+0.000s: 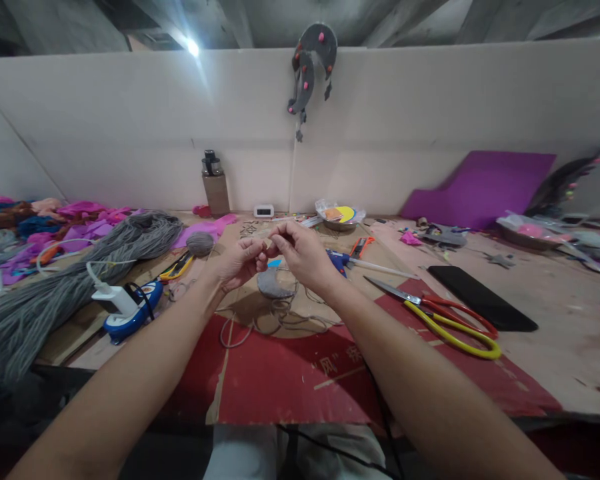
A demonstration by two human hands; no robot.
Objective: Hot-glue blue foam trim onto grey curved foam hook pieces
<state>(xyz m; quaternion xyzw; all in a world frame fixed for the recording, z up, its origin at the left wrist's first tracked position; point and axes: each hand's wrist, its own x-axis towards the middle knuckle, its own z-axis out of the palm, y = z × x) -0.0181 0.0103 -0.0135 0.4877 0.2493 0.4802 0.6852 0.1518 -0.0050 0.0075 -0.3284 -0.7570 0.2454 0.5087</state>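
Observation:
My left hand and my right hand meet above the cardboard, fingers pinched together. Between the fingertips sits a small brown piece, too small and too covered to name. Just below the hands lies a grey crescent-shaped piece. Loose grey yarn loops around it on the red and brown cardboard sheet. Behind my right hand, a blue glue gun rests on its side.
Scissors with red and yellow handles lie right, beside a black phone. A blue power strip, a yellow cutter and a grey yarn hank are left. A grey crescent ornament hangs on the wall.

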